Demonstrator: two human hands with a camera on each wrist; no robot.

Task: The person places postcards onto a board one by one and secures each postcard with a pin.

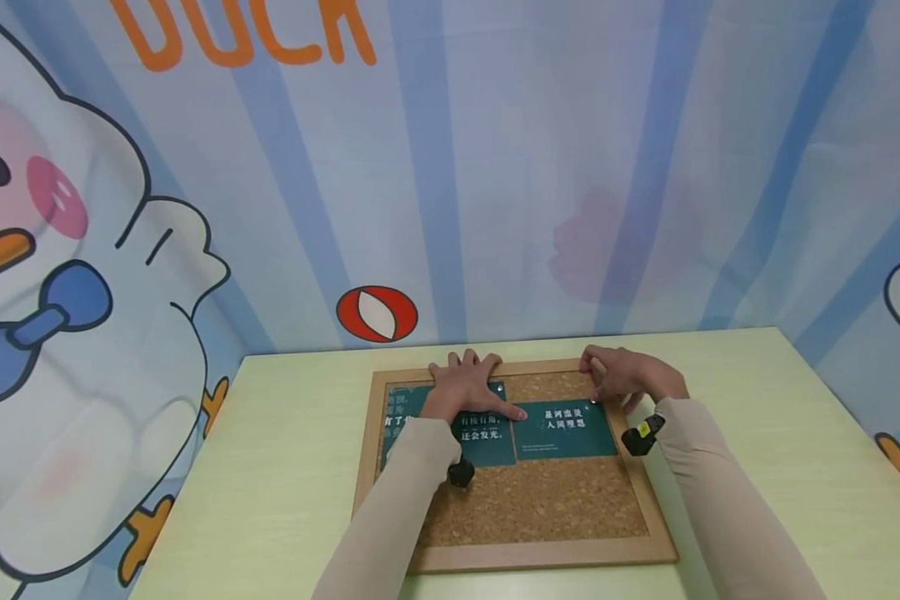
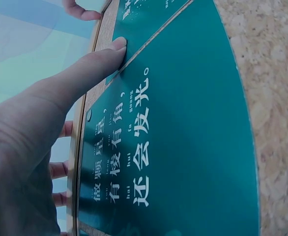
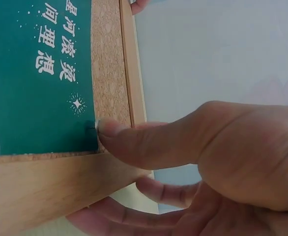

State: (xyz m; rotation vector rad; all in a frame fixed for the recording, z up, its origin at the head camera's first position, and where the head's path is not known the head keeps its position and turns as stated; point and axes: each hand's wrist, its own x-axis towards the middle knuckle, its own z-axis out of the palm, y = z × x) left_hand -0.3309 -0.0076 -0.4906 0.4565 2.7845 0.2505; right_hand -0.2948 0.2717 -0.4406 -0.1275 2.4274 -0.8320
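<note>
A wood-framed corkboard (image 1: 540, 508) lies on the table with dark green cards printed in white characters. My left hand (image 1: 461, 396) spreads over its upper left part. The left thumb (image 2: 102, 61) rests straight on the right-hand card (image 1: 562, 429), near the seam with the middle card (image 2: 193, 123); the other left fingers reach past the frame's far edge. At the board's far right corner, my right hand (image 1: 630, 375) has its thumb (image 3: 129, 142) on a push pin (image 3: 92, 128) at the right-hand card's corner. Its other fingers curl about the frame, and the thumb partly covers the pin.
Another push pin (image 1: 500, 387) sits at the middle card's upper corner. A further green card (image 1: 401, 417) lies at left, partly behind the left arm. The pale table (image 1: 270, 483) meets a blue striped backdrop (image 1: 495, 167) with duck drawings behind the board.
</note>
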